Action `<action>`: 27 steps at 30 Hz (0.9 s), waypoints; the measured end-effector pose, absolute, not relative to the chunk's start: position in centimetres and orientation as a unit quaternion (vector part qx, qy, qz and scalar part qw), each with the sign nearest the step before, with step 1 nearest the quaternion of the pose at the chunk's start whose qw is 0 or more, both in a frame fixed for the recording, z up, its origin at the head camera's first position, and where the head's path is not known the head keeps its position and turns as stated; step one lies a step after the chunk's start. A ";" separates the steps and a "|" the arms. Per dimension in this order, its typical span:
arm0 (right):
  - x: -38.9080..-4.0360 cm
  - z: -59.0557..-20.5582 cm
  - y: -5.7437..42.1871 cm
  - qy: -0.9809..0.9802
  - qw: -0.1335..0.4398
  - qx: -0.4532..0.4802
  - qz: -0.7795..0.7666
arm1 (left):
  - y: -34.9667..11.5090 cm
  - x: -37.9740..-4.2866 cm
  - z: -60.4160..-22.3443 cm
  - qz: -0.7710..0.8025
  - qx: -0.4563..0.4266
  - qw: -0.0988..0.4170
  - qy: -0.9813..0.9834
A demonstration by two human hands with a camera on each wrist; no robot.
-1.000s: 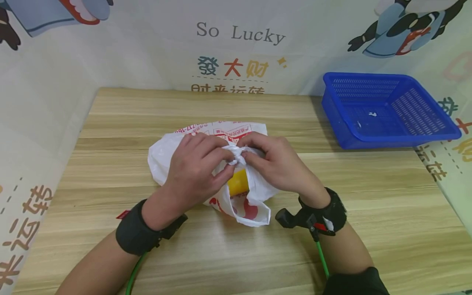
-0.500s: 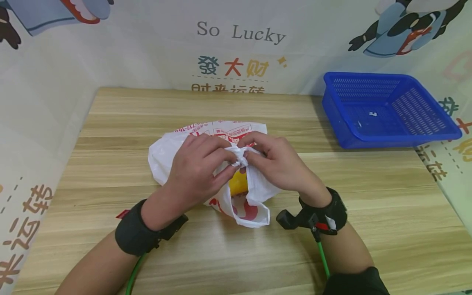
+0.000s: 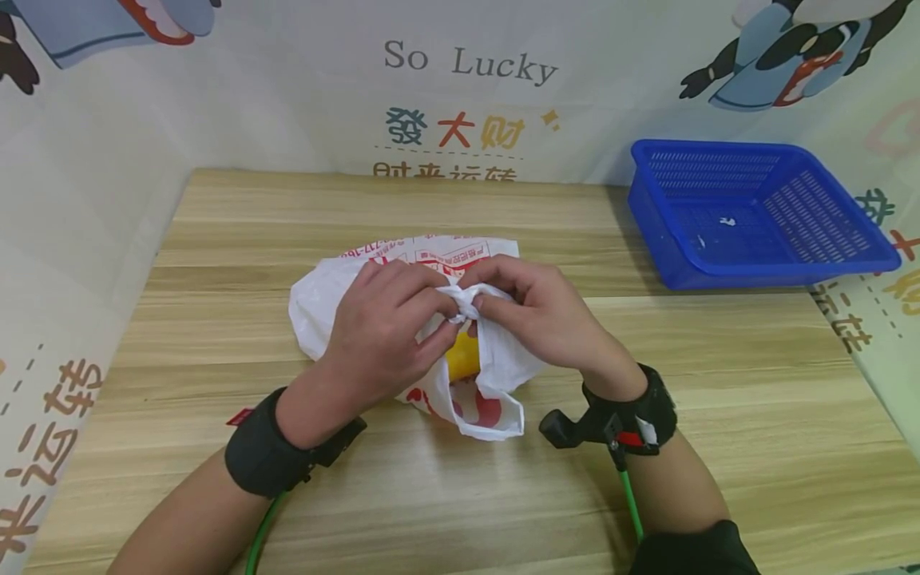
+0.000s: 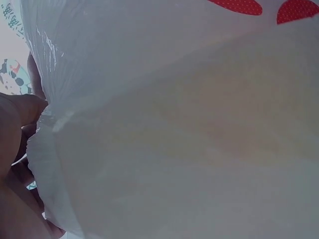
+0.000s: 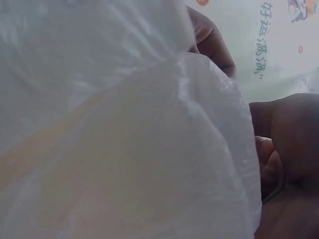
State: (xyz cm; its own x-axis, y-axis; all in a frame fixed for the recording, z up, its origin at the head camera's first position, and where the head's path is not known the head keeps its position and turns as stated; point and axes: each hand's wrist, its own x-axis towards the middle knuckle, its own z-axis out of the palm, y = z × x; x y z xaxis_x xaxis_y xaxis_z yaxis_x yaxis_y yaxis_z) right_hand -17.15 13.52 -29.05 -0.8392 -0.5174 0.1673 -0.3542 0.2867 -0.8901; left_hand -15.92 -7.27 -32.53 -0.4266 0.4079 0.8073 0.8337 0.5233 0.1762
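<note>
A white plastic bag [image 3: 316, 299] with red print lies mid-table in the head view, its handles twisted into a knot [image 3: 463, 302] on top. My left hand [image 3: 384, 327] pinches the knot from the left between thumb and fingers. From the right, my right hand [image 3: 549, 319] pinches it too, thumb and index finger at the twist. A yellow object [image 3: 463, 357] shows through the bag's opening below the knot; most of it is hidden. In the left wrist view the bag [image 4: 149, 149] fills the picture, and the right wrist view likewise shows mostly bag [image 5: 139, 139].
A blue plastic basket [image 3: 650, 231] stands at the back right of the wooden table [image 3: 402, 511], with small white scraps inside. Printed cloth walls [image 3: 287, 96] border the table at the back and sides. Green cables [image 3: 630, 503] run from both wrist straps.
Both hands keep their grip on the knot, with only slight finger shifts. The right hand's index finger has moved a little to the left, and the bag barely moves.
</note>
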 end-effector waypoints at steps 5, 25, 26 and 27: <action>-17.0 -29.1 13.4 0.818 0.044 -0.260 -0.510 | -7.2 -15.9 -32.6 -0.293 -0.393 0.361 -0.793; -17.2 -28.7 14.7 0.786 0.092 -0.279 -0.545 | -7.1 -16.0 -32.9 -0.286 -0.396 0.399 -0.776; -17.2 -28.6 14.8 0.787 0.100 -0.280 -0.541 | -7.0 -16.0 -32.9 -0.282 -0.400 0.402 -0.774; -17.3 -28.5 14.9 0.788 0.109 -0.282 -0.537 | -7.0 -16.0 -33.0 -0.280 -0.404 0.405 -0.771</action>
